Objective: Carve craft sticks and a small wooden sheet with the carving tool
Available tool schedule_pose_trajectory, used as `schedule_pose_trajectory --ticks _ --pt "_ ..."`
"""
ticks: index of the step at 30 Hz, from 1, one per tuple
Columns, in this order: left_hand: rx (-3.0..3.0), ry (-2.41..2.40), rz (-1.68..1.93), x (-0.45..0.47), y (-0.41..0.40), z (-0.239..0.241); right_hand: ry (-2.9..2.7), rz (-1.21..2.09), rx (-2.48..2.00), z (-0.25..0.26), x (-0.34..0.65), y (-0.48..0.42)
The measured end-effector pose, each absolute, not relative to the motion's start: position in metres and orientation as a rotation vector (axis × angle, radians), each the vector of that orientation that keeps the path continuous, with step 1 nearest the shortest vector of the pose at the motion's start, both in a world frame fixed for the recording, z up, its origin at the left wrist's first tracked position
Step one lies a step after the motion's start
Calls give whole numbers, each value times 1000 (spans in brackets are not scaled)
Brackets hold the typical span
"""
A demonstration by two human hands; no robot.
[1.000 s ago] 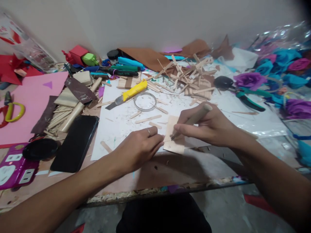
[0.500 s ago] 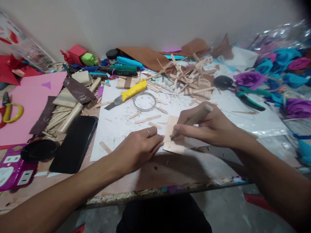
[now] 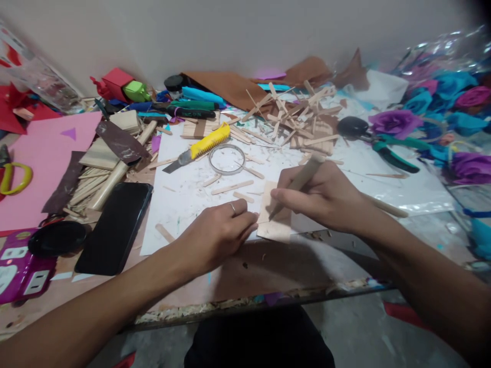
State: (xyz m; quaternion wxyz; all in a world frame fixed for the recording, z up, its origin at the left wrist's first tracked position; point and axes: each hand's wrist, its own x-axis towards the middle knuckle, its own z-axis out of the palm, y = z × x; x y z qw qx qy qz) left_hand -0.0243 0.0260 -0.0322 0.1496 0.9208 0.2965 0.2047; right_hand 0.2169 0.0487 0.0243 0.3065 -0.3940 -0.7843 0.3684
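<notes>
A thin pale wooden piece [image 3: 283,225] lies at the front of the white sheet [image 3: 192,214], with a line across its lower part. My left hand [image 3: 220,227] is closed, its fingertips pressed together at the left edge of that piece. My right hand [image 3: 318,197] grips a thick wooden-handled tool [image 3: 303,176] like a pen. The tool leans up to the right, and its narrow dark tip touches the wood near the line. Part of the piece's right side is behind my right fingers.
Behind my hands are a yellow utility knife [image 3: 210,140], a metal ring [image 3: 226,159] and piled craft sticks [image 3: 295,120]. At left lie a black phone [image 3: 115,227] and pink paper [image 3: 57,163]. Green-handled pliers [image 3: 395,153] and paper flowers [image 3: 397,122] are at right.
My right hand has shifted slightly, and the tool's top end has dropped a little left. A wooden stick now shows beyond my right wrist. The left hand stays at the piece's edge.
</notes>
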Motion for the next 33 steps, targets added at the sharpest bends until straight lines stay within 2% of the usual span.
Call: schedule_pose_trajectory --ticks 6,13,17,23,26,33 --pt "2629 857 567 -24 26 -32 -2035 920 -1074 20 214 52" --pt "2603 836 595 -25 26 -32 -1882 1012 -965 22 214 51" --pt "2564 830 580 -26 26 -31 -1732 1182 -860 18 213 48" --pt "2523 824 531 -28 25 -29 -1316 1683 -530 13 202 41" --pt "2519 807 483 -30 26 -27 -1226 1862 -503 18 197 38" --pt "2517 814 464 -30 24 -27 -1326 1806 -462 11 192 41"
